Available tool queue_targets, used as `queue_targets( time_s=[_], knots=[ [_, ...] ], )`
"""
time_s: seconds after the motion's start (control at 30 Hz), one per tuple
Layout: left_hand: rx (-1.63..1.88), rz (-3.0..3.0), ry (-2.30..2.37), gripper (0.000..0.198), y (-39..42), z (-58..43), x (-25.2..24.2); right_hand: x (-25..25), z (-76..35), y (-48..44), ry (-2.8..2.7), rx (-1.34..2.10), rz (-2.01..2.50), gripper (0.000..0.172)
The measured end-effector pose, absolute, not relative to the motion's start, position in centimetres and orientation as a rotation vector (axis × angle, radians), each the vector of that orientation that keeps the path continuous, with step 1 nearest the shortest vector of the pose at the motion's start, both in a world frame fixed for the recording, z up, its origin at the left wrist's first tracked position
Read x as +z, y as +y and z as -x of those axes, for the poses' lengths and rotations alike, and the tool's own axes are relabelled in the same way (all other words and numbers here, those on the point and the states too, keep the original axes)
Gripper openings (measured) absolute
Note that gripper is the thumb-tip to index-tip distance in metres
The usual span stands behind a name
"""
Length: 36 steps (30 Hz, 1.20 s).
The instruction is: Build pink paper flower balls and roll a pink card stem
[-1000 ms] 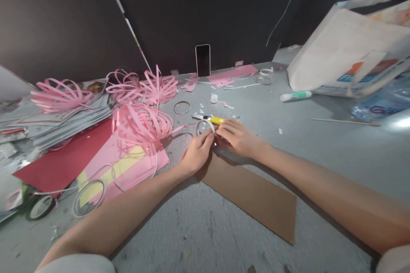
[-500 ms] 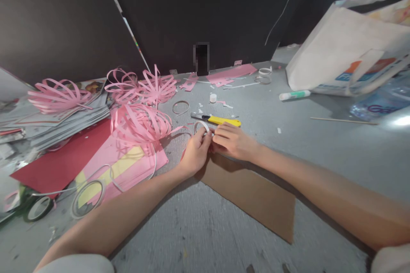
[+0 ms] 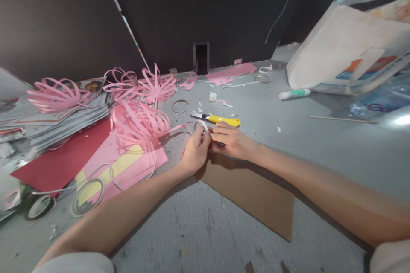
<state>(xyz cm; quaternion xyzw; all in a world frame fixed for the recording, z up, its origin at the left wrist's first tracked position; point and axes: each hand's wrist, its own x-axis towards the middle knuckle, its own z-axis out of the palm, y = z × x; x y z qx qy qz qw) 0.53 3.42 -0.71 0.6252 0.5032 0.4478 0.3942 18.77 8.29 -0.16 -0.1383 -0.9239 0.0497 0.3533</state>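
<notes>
Fingers of the left hand (image 3: 195, 151) pinch a white ring (image 3: 204, 124), with its near end between thumb and finger. The ring pokes up at twelve o'clock from that hand. The right hand (image 3: 235, 141) is curled at three o'clock, just beside the left fingertips; I can't tell if it holds anything, because its fingertips are hidden. My guess is that this is a hold-and-press step, both hands busy at one small spot. The next move seems to call for soft, steady fingers, as the ring looks thin and could bend. Brown card (image 3: 256, 198) sticks out toward four o'clock, its far end hidden by the hands. A yellow knife (image 3: 224, 120) lies near, at one o'clock, so care looks wise. Farther off, a pink paper ball (image 3: 141, 123) sits between nine and ten o'clock.
</notes>
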Motion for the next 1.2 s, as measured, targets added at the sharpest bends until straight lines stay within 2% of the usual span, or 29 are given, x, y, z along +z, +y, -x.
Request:
queue_targets(
  time_s=[0.3,0.43,0.53,0.63,0.83,1.0,1.1,1.2],
  knots=[
    [1.217,-1.462,1.256,0.035,3.0,-1.1,-0.8,-0.1,-18.3,8.4,-2.317,0.365,0.371,0.036],
    [1.378,-1.267,1.286,0.025,4.4,-0.2,-0.8,-0.5,-18.2,7.4,-2.512,0.362,0.253,0.031],
    [1.431,-1.222,1.280,0.030,5.0,0.3,-0.6,-0.9,-18.2,6.5,-2.584,0.419,0.175,0.027],
    [1.292,-1.338,1.177,0.036,4.3,0.1,-0.3,-0.9,-18.3,6.4,-2.382,0.530,0.310,0.028],
    [1.206,-1.517,1.237,0.041,3.3,-0.1,-0.1,0.2,-18.8,7.3,-1.882,0.963,0.778,0.047],
    [1.109,-1.875,1.309,0.036,3.6,-0.3,-0.4,0.2,-18.9,8.1,-1.721,1.148,0.819,0.055],
    [1.102,-1.975,1.325,0.032,3.6,-0.6,-0.7,0.0,-18.8,8.4,-1.690,1.205,0.801,0.049],
    [1.124,-1.955,1.338,0.015,3.5,-0.6,-0.8,0.2,-18.7,8.4,-1.661,1.236,0.810,0.041]
  ],
)
